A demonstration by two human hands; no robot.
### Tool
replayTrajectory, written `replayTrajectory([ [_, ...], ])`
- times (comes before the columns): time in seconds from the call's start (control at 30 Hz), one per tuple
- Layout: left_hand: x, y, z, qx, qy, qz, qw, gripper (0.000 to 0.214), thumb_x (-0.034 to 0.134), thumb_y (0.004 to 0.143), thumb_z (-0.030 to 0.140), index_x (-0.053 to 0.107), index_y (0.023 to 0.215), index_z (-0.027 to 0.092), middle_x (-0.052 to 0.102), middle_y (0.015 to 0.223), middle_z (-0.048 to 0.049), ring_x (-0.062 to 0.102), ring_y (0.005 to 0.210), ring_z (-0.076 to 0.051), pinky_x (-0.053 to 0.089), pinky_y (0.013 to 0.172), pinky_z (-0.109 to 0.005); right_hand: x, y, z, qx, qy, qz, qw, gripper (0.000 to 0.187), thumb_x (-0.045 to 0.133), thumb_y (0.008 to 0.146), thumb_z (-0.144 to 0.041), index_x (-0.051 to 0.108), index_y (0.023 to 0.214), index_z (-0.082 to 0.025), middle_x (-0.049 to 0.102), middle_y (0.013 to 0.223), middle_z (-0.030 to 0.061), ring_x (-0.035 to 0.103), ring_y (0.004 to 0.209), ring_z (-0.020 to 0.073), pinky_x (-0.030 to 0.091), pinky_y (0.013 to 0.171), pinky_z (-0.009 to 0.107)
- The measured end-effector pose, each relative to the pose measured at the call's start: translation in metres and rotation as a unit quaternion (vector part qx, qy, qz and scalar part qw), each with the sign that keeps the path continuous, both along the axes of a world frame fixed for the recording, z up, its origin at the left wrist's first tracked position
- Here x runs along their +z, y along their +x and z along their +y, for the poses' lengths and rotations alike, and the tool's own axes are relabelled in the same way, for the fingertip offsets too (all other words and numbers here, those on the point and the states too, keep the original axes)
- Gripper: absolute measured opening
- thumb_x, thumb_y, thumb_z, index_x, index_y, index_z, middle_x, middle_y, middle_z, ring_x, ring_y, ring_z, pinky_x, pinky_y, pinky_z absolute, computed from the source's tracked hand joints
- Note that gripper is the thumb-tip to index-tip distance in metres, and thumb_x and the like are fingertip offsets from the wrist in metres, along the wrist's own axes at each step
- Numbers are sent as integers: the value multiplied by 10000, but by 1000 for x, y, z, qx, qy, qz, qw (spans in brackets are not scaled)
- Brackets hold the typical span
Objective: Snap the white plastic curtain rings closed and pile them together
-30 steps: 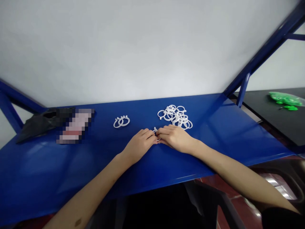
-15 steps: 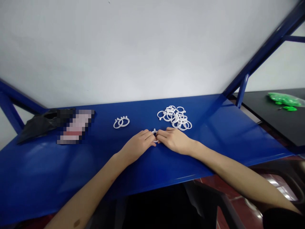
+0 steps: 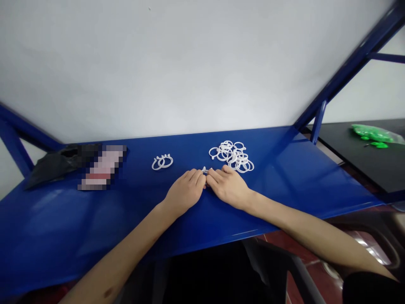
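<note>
Both L hand [image 3: 186,192] & R hand [image 3: 229,185], fingers curled, pinch one white ring [image 3: 204,170] at their fingertips, just on the near-left side of the ring pile [image 3: 232,154]. Prob. mid-clasp; next move calls for a steady, even squeeze w/o slipping.

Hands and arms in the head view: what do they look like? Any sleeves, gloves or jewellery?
The left hand and the right hand are bare: no gloves, rings or watch show. Both forearms are uncovered. Only on the right arm does a dark sleeve edge show, at the bottom corner.
</note>
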State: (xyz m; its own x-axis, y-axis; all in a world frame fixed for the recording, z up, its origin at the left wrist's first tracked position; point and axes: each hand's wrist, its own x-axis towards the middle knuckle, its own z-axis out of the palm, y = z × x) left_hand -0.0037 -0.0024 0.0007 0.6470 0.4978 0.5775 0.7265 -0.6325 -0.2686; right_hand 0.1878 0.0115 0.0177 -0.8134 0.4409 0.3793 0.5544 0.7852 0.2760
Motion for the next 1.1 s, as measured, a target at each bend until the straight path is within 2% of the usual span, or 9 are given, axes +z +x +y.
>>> replayTrajectory([
  [0.17, -3, 2, 1, 23, -26, -16, 999, 323, 374, 1016, 125, 529, 737, 178, 543, 747, -49, 518, 715, -206, 454, 681, -342, 1, 1, 4, -22, -8, 16, 1000, 389, 263, 1065, -126, 597, 867, -153, 651, 832, 61, 513, 660, 164, 309, 712, 348],
  [0.33, -4, -21, 15, 19, -82, -61, 995, 275, 384, 1034, 195, 587, 850, 172, 591, 816, -59, 548, 794, -216, 482, 760, -347, 6, 12, 19, 61, -80, 98, 990, 287, 383, 1071, -274, 590, 1224, -146, 641, 1282, 132, 611, 1006, 200, 444, 824, 339],
  [0.4, -2, -38, 22, 58, -94, -101, 989, 244, 399, 1036, 242, 605, 922, 176, 622, 886, -76, 569, 859, -229, 487, 794, -358, 8, 17, 25, 22, -77, 137, 987, 307, 432, 1053, -297, 575, 1275, -139, 605, 1345, 153, 580, 1121, 238, 463, 897, 373],
  [0.47, 1, -55, 28, 116, -91, -122, 981, 223, 416, 1029, 260, 610, 968, 169, 641, 943, -102, 576, 925, -250, 484, 828, -373, 8, 21, 32, -63, -60, 143, 986, 306, 487, 1027, -297, 601, 1243, -114, 612, 1316, 173, 549, 1148, 286, 451, 941, 421],
  [0.57, 6, -74, 32, 211, -113, -101, 966, 216, 441, 1008, 265, 625, 1033, 153, 668, 985, -128, 559, 945, -287, 469, 848, -410, 6, 30, 42, -196, -41, 118, 973, 322, 581, 974, -330, 642, 1174, -85, 614, 1261, 211, 506, 1125, 346, 434, 917, 468],
  [0.63, 10, -79, 32, 259, -127, -67, 955, 246, 455, 993, 274, 636, 1089, 140, 690, 1007, -139, 552, 953, -314, 452, 841, -437, 4, 36, 46, -238, -44, 107, 964, 318, 613, 952, -374, 671, 1099, -98, 614, 1225, 212, 488, 1098, 352, 426, 888, 469],
  [0.77, 12, -77, 28, 313, -132, -24, 940, 334, 439, 987, 349, 683, 1057, 132, 708, 1007, -156, 548, 987, -349, 423, 823, -463, 3, 43, 51, -243, -63, 102, 963, 236, 612, 949, -354, 703, 966, -137, 616, 1197, 178, 469, 1078, 337, 411, 862, 447],
  [0.93, 13, -72, 25, 329, -117, -35, 937, 388, 402, 989, 381, 720, 974, 160, 727, 1013, -151, 558, 991, -338, 408, 840, -468, 3, 45, 52, -218, -69, 99, 968, 206, 519, 980, -224, 710, 965, -148, 624, 1191, 162, 464, 1039, 308, 400, 826, 428],
  [1.1, 17, -71, 23, 343, -137, -40, 928, 398, 431, 975, 422, 731, 946, 162, 722, 1020, -160, 559, 1020, -349, 407, 855, -485, 2, 43, 54, -225, -76, 113, 965, 265, 630, 942, -392, 704, 958, -138, 627, 1152, 171, 474, 1057, 321, 416, 849, 436],
])
